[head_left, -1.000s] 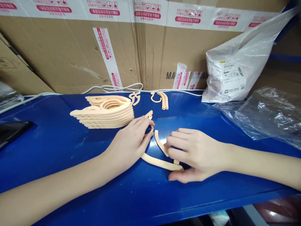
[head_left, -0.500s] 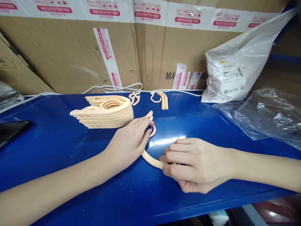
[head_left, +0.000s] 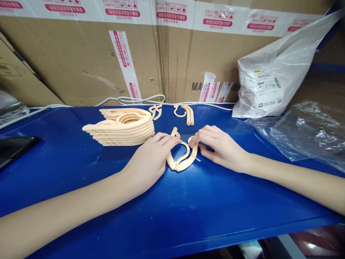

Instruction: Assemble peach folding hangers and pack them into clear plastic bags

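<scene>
A cream folding plastic hanger lies folded on the blue table between my hands. My left hand rests flat on the table with its fingers laid over the hanger's hook end. My right hand presses its fingertips on the folded arm at the hanger's right side. A stack of several folded cream hangers stands just left of my left hand. Loose cream hanger parts lie behind, near the cardboard box.
Large taped cardboard boxes wall off the back. A white cable runs along their foot. A white plastic bag and crumpled clear plastic sit at the right. A dark flat object lies at the left edge.
My right hand has swung the hanger's long arm up and away from me, folding it against the hook part. My left hand stayed on the hook end.
</scene>
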### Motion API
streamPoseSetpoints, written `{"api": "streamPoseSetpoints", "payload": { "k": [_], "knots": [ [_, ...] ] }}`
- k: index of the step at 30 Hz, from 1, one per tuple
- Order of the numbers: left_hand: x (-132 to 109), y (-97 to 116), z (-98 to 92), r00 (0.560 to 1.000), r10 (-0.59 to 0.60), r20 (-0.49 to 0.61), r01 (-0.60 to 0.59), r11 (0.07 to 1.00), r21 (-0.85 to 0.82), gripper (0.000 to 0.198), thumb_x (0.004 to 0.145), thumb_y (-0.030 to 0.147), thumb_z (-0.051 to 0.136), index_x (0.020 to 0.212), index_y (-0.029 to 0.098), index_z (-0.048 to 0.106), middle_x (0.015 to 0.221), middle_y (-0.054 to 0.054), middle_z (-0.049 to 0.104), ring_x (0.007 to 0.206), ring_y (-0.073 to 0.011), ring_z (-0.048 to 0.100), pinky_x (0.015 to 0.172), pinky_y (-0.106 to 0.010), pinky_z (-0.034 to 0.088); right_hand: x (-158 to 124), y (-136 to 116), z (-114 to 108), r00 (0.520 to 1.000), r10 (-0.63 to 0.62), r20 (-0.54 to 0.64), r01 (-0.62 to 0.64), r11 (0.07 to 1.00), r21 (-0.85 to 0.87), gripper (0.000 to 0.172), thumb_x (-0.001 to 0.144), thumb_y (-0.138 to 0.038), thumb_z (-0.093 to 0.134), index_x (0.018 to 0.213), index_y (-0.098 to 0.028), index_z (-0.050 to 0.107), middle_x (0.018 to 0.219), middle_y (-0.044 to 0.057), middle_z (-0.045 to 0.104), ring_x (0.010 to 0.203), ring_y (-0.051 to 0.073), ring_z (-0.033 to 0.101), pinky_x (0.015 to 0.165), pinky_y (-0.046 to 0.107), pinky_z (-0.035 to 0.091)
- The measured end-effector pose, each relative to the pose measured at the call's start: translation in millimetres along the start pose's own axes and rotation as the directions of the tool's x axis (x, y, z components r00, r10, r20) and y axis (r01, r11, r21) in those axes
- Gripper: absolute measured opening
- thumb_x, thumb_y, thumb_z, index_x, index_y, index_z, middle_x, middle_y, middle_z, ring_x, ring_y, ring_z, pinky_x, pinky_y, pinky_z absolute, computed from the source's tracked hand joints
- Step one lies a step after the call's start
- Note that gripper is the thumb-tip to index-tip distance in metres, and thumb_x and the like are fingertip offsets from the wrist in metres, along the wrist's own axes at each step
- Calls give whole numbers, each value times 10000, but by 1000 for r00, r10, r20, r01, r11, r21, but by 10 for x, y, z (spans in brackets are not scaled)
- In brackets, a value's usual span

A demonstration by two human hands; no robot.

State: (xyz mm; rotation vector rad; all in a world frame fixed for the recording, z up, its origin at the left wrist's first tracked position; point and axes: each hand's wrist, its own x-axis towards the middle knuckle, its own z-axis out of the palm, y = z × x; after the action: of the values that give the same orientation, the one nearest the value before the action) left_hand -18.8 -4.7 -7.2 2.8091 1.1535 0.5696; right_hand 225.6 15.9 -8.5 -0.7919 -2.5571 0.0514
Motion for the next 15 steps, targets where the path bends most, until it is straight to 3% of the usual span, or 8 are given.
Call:
{"api": "streamPoseSetpoints", "payload": {
  "k": [4,8,15],
  "knots": [
    [0,-29,-7,1000,2,4,-2,1000,-15,491,852,-19,375,1287,138,542,1224,-111,649,1158,-270,560,944,-455,512,-8,0,19,996,62,-59,-65,996,-63,178,917,-108,478,1015,-178,609,1017,83,656,925,210,571,805,348,435],
    [-6,-46,2,999,37,-27,-38,998,-40,442,888,15,386,1293,131,519,1270,-117,619,1201,-247,533,993,-427,479,-2,-6,24,991,128,-37,-132,985,-110,111,952,-203,495,939,-182,603,872,41,640,797,182,575,738,325,404],
    [-19,-28,31,998,66,-11,-67,991,-117,371,951,75,378,1297,154,488,1280,-86,590,1197,-232,508,1041,-425,440,23,-44,-15,991,129,19,-126,986,-112,263,1007,-321,462,960,-174,676,921,60,655,861,195,593,771,347,393]
  ]
}}
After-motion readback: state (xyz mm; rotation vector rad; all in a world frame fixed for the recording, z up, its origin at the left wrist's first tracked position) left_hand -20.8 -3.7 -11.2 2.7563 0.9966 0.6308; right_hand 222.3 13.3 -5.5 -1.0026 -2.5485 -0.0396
